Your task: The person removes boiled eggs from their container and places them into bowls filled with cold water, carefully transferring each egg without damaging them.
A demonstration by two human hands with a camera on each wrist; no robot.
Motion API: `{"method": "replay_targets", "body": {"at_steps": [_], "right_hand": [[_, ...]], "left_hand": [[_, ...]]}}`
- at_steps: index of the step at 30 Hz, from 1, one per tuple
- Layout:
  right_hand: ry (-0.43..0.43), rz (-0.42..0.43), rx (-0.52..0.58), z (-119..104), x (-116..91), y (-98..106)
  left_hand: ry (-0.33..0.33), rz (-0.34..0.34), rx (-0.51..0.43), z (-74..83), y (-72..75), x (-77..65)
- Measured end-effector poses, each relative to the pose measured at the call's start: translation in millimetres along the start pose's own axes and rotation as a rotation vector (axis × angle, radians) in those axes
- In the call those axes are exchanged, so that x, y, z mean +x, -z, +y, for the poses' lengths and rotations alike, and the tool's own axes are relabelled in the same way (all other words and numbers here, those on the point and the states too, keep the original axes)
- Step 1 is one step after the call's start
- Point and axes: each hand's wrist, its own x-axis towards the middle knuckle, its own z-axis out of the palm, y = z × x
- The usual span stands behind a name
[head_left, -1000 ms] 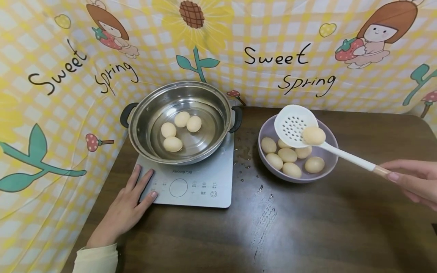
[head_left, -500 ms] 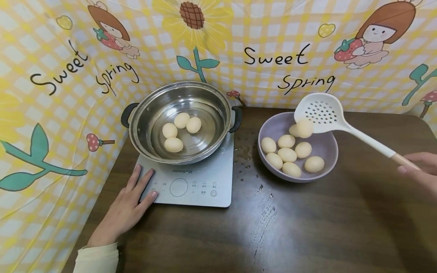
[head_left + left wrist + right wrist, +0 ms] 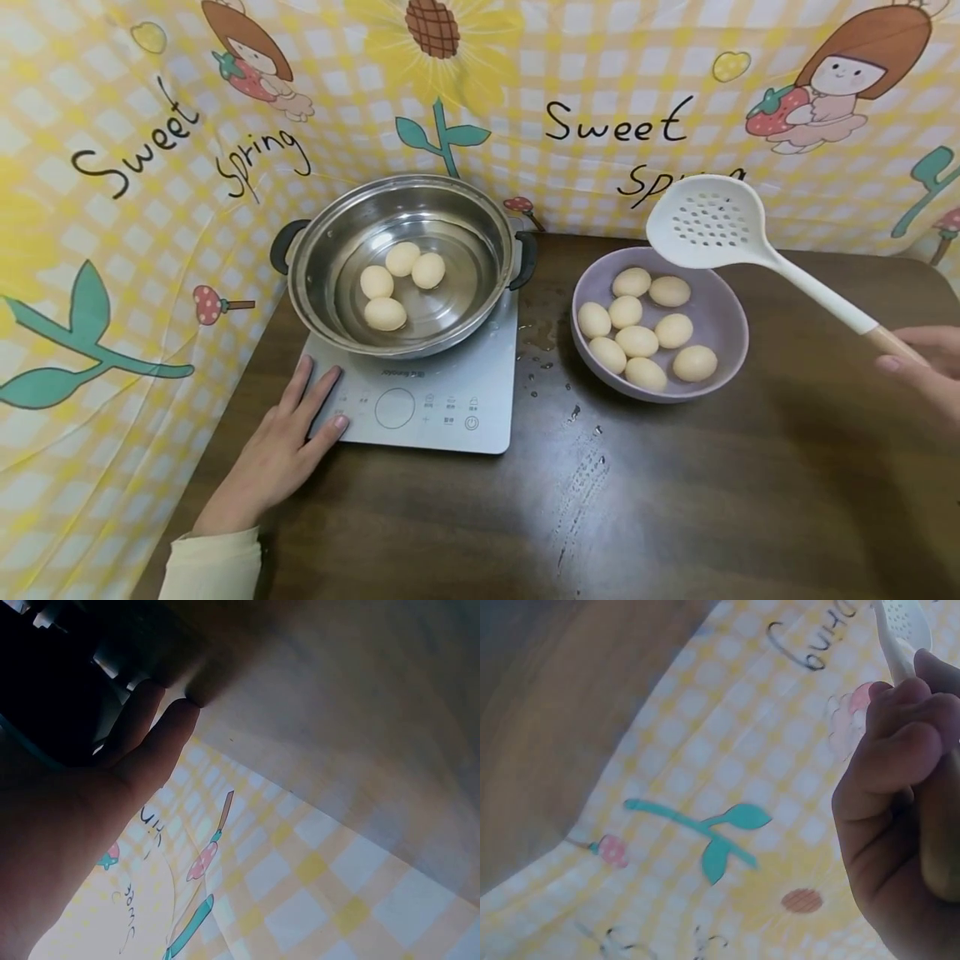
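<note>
At the right edge of the head view my right hand (image 3: pixel 930 367) grips the wooden end of a white slotted ladle (image 3: pixel 708 223). Its perforated bowl hangs bare above the back rim of a purple bowl (image 3: pixel 731 354). Several pale brown eggs (image 3: pixel 637 342) lie inside that bowl. In the right wrist view the curled fingers (image 3: pixel 892 750) wrap the ladle's handle. My left hand (image 3: pixel 277 450) rests with spread fingers on the left front corner of a white induction cooker (image 3: pixel 450 433). On the cooker stands a steel pot (image 3: pixel 322 321) with several eggs (image 3: pixel 385 314) in shallow water.
Black handles (image 3: pixel 525 260) stick out from both sides of the pot. Water drops (image 3: pixel 576 414) wet the dark wooden table (image 3: pixel 675 500) between cooker and bowl. A yellow checked cloth (image 3: pixel 585 50) with printed drawings hangs behind and at the left.
One egg rolled off the ladle into the purple bowl. My right hand then lifted the ladle up and to the right, its bowl now bare. The left hand has stayed on the cooker.
</note>
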Motion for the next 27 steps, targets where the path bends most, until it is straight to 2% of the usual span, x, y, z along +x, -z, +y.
{"method": "replay_targets", "body": {"at_steps": [3, 6, 9, 12, 14, 20, 27], "right_hand": [[0.009, -0.072, 0.051, -25, 3, -8], [0.041, -0.14, 0.026, -53, 8, -19], [0.049, -0.186, -0.136, -87, 16, -33], [0.097, -0.233, -0.285, -120, 26, -53], [0.177, -0.252, -0.313, -139, 31, -70], [0.509, -0.286, -0.337, -178, 46, -123], [0.713, -0.285, -0.378, -206, 57, -176]], "left_hand": [[0.005, 0.002, -0.002, -0.9, 1.6, -1.7], [0.012, -0.004, -0.004, -1.0, 2.2, -2.3], [0.012, -0.003, -0.003, -1.1, 2.4, -3.0], [0.013, 0.007, -0.003, -1.4, 2.4, -4.5], [0.009, 0.01, 0.0, -2.0, 1.4, -3.6], [0.007, 0.018, 0.007, -2.6, -0.5, -3.2], [0.015, 0.028, -0.002, -6.9, -0.5, -4.1]]}}
